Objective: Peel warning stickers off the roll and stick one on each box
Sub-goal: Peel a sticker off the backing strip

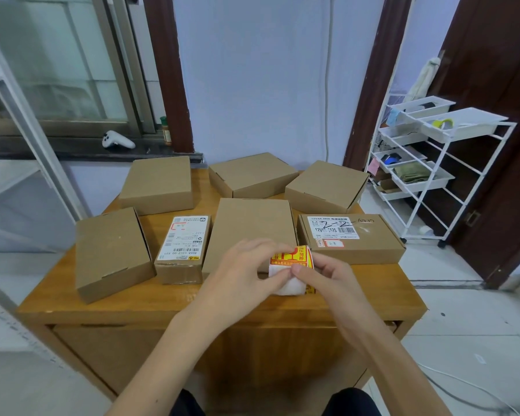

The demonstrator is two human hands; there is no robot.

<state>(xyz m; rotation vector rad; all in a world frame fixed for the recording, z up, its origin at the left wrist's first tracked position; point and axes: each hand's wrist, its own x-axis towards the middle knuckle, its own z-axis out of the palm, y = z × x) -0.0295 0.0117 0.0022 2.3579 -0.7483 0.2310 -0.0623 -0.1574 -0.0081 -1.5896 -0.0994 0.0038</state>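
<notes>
Brown boxes sat on the wooden bench (373,283). At lower middle, the left hand (246,265) and right hand (327,274) both pinched the sticker roll (291,265), just in front of the middle box (249,226), the nearest one.

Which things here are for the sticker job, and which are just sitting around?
For the job:
- sticker roll, held in the left hand and right hand
- seven cardboard boxes, like the middle one

Just lying about:
- white controller on the windowsill
- small jar
- white wire rack with trays
</notes>
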